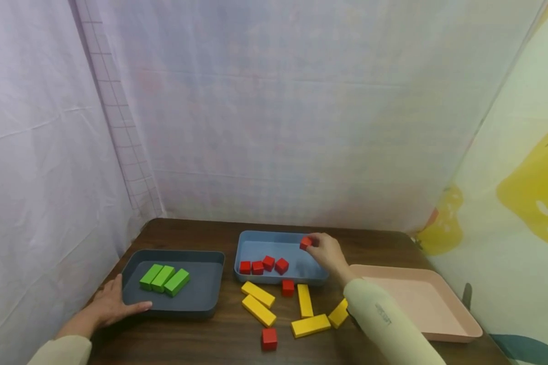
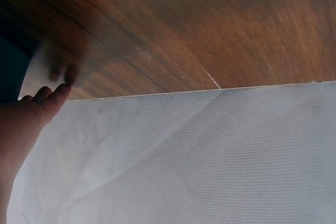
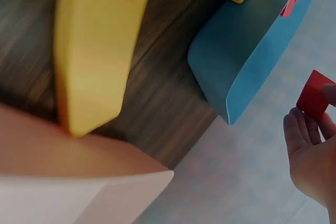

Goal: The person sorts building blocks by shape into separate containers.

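My right hand (image 1: 327, 253) pinches a red cube (image 1: 306, 243) between thumb and fingers over the right part of the blue tray (image 1: 242, 243). The same red cube (image 3: 315, 95) shows in the right wrist view, held at the fingertips. Several red cubes (image 1: 268, 262) lie along the blue tray's near left side. At the left, my left hand (image 1: 109, 304) rests against the near left corner of the dark grey tray (image 1: 201, 299), thumb along its front, fingers at its side. Three green blocks (image 1: 163, 279) lie in that tray. In the left wrist view the left hand (image 2: 31, 119) shows only in part.
Several yellow blocks (image 1: 259, 310) lie on the wooden table (image 1: 228, 334) in front of the blue tray. Among them are two loose red cubes, one by the tray (image 1: 287, 288), one nearer (image 1: 269, 339). A pink tray (image 1: 420, 299) stands at the right, partly behind my forearm.
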`<state>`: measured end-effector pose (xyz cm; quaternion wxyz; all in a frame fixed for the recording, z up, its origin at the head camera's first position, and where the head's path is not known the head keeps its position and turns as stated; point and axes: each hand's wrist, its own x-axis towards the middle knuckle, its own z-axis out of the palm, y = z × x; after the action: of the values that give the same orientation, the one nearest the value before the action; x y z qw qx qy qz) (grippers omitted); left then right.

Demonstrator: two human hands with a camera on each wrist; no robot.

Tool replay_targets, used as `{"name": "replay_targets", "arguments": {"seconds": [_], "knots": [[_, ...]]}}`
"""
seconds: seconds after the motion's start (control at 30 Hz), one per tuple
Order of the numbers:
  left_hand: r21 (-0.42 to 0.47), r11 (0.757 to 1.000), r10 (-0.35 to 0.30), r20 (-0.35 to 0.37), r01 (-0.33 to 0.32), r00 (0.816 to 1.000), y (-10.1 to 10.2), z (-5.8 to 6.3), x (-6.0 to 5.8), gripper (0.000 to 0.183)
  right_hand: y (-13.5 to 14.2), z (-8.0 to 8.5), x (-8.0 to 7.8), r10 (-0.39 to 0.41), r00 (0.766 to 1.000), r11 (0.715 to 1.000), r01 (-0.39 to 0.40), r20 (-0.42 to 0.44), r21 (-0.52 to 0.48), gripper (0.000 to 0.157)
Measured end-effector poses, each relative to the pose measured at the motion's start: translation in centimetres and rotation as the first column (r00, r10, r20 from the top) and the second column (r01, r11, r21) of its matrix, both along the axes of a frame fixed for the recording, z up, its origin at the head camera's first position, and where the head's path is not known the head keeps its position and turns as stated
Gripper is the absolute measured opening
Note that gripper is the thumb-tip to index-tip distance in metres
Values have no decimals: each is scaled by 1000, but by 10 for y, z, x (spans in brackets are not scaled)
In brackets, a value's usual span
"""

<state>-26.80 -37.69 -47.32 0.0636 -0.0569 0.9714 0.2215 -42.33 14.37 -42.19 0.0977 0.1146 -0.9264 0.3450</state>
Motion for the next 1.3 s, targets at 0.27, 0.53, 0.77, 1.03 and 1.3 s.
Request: {"name": "replay_targets", "arguments": {"seconds": [0.27, 0.53, 0.77, 1.03, 1.3], "knots": [[5, 1000, 6, -1, -6, 1000, 0, -1, 1, 134, -16, -18, -17, -32, 998, 999, 30, 52, 38, 32], [7, 1000, 11, -20, -11, 1000, 1, 0, 0, 134, -30, -28, -18, -20, 998, 997, 16, 64, 71, 35], [3, 1000, 21, -10, -20, 1000, 2, 1, 1, 134, -41, -31, -15, -3, 988, 999, -3, 157, 39, 44], [-1, 1000, 19, -12, -19, 1000, 4, 2, 1, 134, -34, -35, -14, 0, 989, 999, -6, 150, 42, 44], [4, 1000, 14, -11, -14, 1000, 1, 1, 1, 135, -29, -32, -5, 74, 995, 996, -70, 69, -52, 45]]}}
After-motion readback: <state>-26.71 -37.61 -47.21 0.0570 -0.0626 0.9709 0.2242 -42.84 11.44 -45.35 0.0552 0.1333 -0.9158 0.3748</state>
